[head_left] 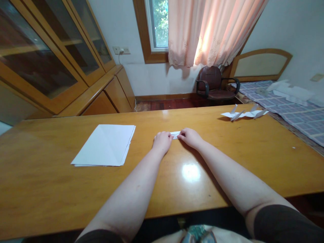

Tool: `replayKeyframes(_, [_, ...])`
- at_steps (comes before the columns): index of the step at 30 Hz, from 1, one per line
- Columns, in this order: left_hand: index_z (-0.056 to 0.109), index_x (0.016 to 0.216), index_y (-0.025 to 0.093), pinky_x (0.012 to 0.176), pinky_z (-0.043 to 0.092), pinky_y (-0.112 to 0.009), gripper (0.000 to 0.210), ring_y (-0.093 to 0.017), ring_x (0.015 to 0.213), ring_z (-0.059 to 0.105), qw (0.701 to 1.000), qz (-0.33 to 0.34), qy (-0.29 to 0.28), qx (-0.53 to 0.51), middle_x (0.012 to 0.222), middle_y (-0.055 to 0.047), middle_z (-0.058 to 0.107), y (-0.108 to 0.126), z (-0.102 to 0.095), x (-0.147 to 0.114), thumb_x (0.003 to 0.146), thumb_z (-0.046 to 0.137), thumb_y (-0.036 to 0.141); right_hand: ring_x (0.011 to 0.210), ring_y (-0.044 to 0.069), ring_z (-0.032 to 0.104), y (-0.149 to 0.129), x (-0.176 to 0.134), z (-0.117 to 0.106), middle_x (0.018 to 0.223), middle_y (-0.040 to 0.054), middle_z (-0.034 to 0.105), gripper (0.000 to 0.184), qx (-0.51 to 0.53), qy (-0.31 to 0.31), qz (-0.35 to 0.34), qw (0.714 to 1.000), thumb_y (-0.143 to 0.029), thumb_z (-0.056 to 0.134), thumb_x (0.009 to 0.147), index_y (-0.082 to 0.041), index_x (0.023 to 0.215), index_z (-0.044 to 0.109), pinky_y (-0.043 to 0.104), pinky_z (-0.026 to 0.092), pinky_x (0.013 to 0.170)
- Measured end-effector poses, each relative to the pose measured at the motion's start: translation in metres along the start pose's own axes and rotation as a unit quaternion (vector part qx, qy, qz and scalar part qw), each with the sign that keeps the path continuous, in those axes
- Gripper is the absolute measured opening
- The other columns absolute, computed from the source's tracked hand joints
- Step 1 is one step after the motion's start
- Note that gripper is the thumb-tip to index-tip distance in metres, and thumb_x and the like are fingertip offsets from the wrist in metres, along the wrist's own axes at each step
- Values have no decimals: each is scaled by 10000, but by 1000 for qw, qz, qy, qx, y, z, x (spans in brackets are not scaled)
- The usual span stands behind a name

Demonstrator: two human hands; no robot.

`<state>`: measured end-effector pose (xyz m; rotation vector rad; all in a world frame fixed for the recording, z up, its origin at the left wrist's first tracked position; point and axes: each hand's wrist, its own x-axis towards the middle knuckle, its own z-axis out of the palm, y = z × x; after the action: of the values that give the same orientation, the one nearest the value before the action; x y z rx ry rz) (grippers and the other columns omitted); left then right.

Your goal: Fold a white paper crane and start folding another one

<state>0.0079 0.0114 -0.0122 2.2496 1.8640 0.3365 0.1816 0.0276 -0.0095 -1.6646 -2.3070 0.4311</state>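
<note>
A small piece of folded white paper (175,134) lies on the wooden table between my two hands. My left hand (162,141) has its fingers closed on the paper's left end, resting low against the tabletop. At the right end, my right hand (190,137) pinches the paper between thumb and fingers. Much of the paper is hidden under the fingers, so its full shape does not show. To the left of my hands is a stack of white paper sheets (105,145). Folded white paper figures (235,114) with upright points stand at the table's far right.
The glossy wooden table (162,202) spans the view. Beyond it are a brown office chair (211,82), a bed (293,104) on the right and a glass-door cabinet (76,77) on the left. A pink curtain (202,33) partly covers the window.
</note>
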Motion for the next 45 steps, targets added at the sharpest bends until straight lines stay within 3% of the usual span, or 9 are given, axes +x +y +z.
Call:
replayKeyframes(8, [672, 815, 218, 765, 435, -292, 257, -200, 862, 581, 999, -35, -3, -23, 894, -62, 667, -1, 2, 5, 838, 506, 413, 669, 159, 564, -2, 3, 1, 767, 60, 665, 276, -13, -11, 39, 999, -408, 543, 829, -178, 792, 691, 249, 361, 604])
replayKeyframes(19, [670, 854, 224, 771, 437, -311, 259, -215, 889, 584, 999, -48, -5, -6, 917, -75, 668, -1, 4, 5, 852, 494, 413, 739, 185, 600, -6, 5, 0, 861, 99, 679, 280, -63, -20, 31, 997, -391, 527, 853, -172, 840, 701, 261, 389, 633])
replayKeyframes(36, [649, 848, 223, 754, 447, -328, 241, -228, 880, 580, 999, -41, 13, 14, 911, -64, 651, 1, 6, 4, 849, 504, 415, 767, 184, 594, -3, 6, 3, 858, 97, 672, 248, -59, -6, 26, 998, -375, 549, 843, -169, 811, 683, 263, 390, 670])
replayKeyframes(45, [636, 884, 219, 793, 437, -342, 224, -232, 925, 565, 999, -52, 3, 10, 959, -76, 637, 3, 4, 4, 849, 513, 402, 741, 167, 565, -2, 4, 4, 827, 62, 641, 318, -28, 22, 42, 998, -493, 579, 803, -179, 805, 632, 255, 370, 635])
